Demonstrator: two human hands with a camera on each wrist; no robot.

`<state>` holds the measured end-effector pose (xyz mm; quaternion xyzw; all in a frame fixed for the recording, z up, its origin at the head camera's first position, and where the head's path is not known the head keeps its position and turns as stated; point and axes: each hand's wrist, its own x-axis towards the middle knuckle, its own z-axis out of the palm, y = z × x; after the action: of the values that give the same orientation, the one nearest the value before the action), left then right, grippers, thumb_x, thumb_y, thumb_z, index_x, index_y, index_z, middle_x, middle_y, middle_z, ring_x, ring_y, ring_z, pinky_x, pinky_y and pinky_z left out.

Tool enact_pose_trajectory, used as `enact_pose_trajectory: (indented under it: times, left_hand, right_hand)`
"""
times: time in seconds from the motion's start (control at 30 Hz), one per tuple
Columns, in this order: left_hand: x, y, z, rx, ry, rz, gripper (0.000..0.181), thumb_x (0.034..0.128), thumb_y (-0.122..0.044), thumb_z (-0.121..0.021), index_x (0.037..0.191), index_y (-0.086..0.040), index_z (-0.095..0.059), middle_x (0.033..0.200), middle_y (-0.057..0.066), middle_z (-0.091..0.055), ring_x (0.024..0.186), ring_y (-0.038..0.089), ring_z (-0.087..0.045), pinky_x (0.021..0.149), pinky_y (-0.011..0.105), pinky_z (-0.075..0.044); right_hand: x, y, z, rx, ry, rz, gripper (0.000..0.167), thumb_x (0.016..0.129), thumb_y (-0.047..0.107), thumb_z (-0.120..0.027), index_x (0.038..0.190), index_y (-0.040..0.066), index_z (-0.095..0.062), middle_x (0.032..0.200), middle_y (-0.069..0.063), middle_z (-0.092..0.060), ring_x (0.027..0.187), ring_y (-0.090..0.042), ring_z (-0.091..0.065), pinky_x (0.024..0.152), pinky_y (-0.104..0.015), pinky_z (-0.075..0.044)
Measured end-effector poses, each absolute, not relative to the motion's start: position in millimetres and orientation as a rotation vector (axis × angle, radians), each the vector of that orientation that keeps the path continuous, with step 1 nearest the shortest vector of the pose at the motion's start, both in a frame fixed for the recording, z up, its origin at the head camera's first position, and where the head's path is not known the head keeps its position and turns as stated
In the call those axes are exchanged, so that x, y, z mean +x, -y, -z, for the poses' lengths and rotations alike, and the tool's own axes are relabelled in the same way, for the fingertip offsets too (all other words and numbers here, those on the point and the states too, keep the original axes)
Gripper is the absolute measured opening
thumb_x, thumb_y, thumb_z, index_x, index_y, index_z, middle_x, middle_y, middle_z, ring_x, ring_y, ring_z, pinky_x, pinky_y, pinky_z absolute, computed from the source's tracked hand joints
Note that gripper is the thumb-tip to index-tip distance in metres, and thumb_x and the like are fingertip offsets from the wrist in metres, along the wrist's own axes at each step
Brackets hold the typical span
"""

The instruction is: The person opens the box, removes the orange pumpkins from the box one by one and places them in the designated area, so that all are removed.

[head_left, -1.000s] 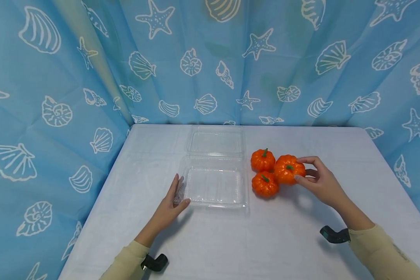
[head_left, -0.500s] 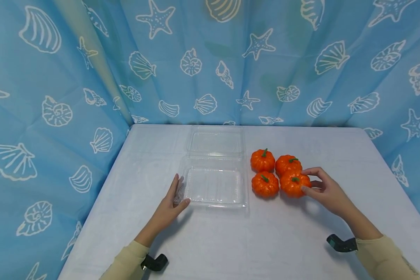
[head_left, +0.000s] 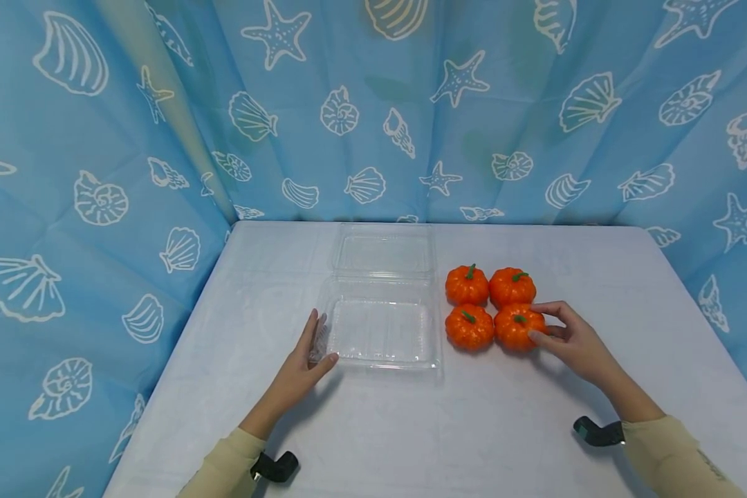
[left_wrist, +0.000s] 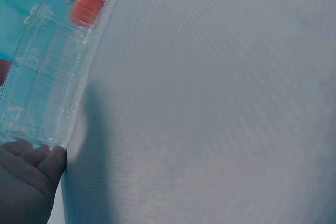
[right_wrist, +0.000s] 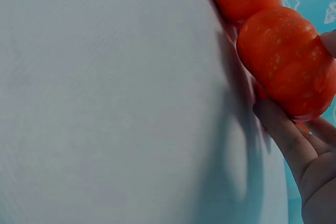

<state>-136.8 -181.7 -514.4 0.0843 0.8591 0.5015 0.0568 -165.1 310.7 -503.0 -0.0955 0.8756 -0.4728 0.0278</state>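
My right hand [head_left: 574, 344] holds the front right orange toy pumpkin [head_left: 518, 326] from its right side, with thumb and fingers on it. In the right wrist view this pumpkin [right_wrist: 286, 59] is close up, the fingers around its lower part. Left of it sits the front left pumpkin [head_left: 469, 327]. Behind these are the back left pumpkin [head_left: 466, 286] and the back right pumpkin [head_left: 512, 287]. My left hand [head_left: 295, 373] touches the left side of the clear plastic clamshell box [head_left: 382, 330], fingers extended along it and thumb near its front corner. The box's lid [head_left: 384, 252] lies folded back.
A white cloth [head_left: 373, 429] covers the table. Behind and to the left hangs a blue curtain [head_left: 348, 145] with white shells and starfish. A black device is strapped at each sleeve cuff.
My right hand let go of the back right pumpkin, which moved slightly back, and took the front right one. That one has shifted left against the front left pumpkin. The left hand stays.
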Motion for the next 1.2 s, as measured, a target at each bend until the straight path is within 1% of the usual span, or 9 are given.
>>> enact_pose_trajectory:
  times: [0.07, 0.13, 0.33, 0.4, 0.47, 0.8, 1.0, 1.07, 1.2]
  left_hand:
    - [-137, 182, 515, 0.252, -2.607, -1.517, 0.093, 0.0996, -0.027, -0.066, 0.165, -0.017, -0.002, 0.169, 0.008, -0.019, 0.154, 0.033, -0.019, 0.117, 0.057, -0.031]
    - [-137, 182, 516, 0.249, -2.607, -1.515, 0.093, 0.0998, -0.028, -0.066, 0.165, -0.018, -0.001, 0.169, 0.008, -0.019, 0.154, 0.033, -0.019, 0.117, 0.057, -0.03]
    - [-137, 183, 516, 0.246, -2.611, -1.511, 0.093, 0.0998, -0.029, -0.066, 0.165, -0.018, -0.001, 0.169, 0.008, -0.019, 0.154, 0.032, -0.018, 0.117, 0.056, -0.03]
    - [-137, 183, 515, 0.247, -2.609, -1.517, 0.093, 0.0996, -0.028, -0.066, 0.165, -0.017, -0.002, 0.169, 0.008, -0.019, 0.154, 0.033, -0.018, 0.116, 0.057, -0.031]
    - [-136, 183, 515, 0.243, -2.608, -1.516, 0.093, 0.0995, -0.028, -0.066, 0.165, -0.017, -0.002, 0.169, 0.008, -0.019, 0.154, 0.033, -0.019, 0.116, 0.057, -0.031]
    - [-135, 183, 516, 0.249, -2.589, -1.558, 0.091, 0.1004, -0.026, -0.065, 0.165, -0.016, -0.003, 0.169, 0.008, -0.019, 0.154, 0.033, -0.017, 0.118, 0.057, -0.027]
    - [-135, 185, 518, 0.31, -2.571, -1.605, 0.087, 0.1022, -0.022, -0.062, 0.165, -0.015, -0.003, 0.168, 0.013, -0.019, 0.154, 0.035, -0.017, 0.119, 0.059, -0.022]
    - [-136, 185, 516, 0.33, -2.577, -1.617, 0.085, 0.1026, -0.02, -0.061, 0.165, -0.015, -0.003, 0.168, 0.014, -0.019, 0.154, 0.035, -0.017, 0.12, 0.058, -0.021]
    - [-139, 187, 510, 0.358, -2.571, -1.669, 0.081, 0.1036, -0.015, -0.057, 0.165, -0.011, -0.004, 0.167, 0.018, -0.019, 0.153, 0.035, -0.02, 0.121, 0.054, -0.021]
  right_hand:
    - [-166, -310, 506, -0.299, -2.705, 1.463, 0.046, 0.1, 0.021, -0.067, 0.138, 0.003, -0.048, 0.146, -0.023, -0.047, 0.119, -0.049, -0.058, 0.085, -0.01, -0.05]
    - [-166, -311, 509, -0.304, -2.714, 1.461, 0.046, 0.1, 0.022, -0.068, 0.137, 0.004, -0.049, 0.145, -0.022, -0.05, 0.121, -0.044, -0.058, 0.086, -0.008, -0.048]
    - [-166, -313, 516, -0.333, -2.717, 1.494, 0.044, 0.099, 0.018, -0.069, 0.134, 0.001, -0.049, 0.139, -0.023, -0.055, 0.117, 0.004, -0.051, 0.089, -0.004, -0.044]
    - [-167, -314, 518, -0.337, -2.711, 1.505, 0.044, 0.099, 0.017, -0.069, 0.134, 0.0, -0.048, 0.138, -0.024, -0.055, 0.112, 0.013, -0.047, 0.089, -0.004, -0.043]
    - [-167, -315, 519, -0.335, -2.702, 1.51, 0.044, 0.099, 0.018, -0.069, 0.134, 0.0, -0.048, 0.138, -0.024, -0.054, 0.112, 0.015, -0.046, 0.089, -0.004, -0.043]
    - [-167, -316, 519, -0.304, -2.709, 1.483, 0.049, 0.098, 0.023, -0.071, 0.136, 0.001, -0.049, 0.141, -0.022, -0.053, 0.113, 0.015, -0.044, 0.089, -0.003, -0.042]
    - [-165, -318, 521, -0.324, -2.709, 1.516, 0.051, 0.098, 0.018, -0.07, 0.139, 0.0, -0.045, 0.144, -0.023, -0.051, 0.115, 0.013, -0.045, 0.089, -0.004, -0.043]
    - [-166, -319, 520, -0.332, -2.725, 1.516, 0.051, 0.099, 0.017, -0.069, 0.141, 0.001, -0.045, 0.145, -0.023, -0.05, 0.119, 0.005, -0.049, 0.089, -0.004, -0.044]
    - [-169, -319, 515, -0.305, -2.759, 1.49, 0.053, 0.1, 0.019, -0.067, 0.144, 0.002, -0.043, 0.146, -0.023, -0.049, 0.127, -0.026, -0.053, 0.087, -0.003, -0.043]
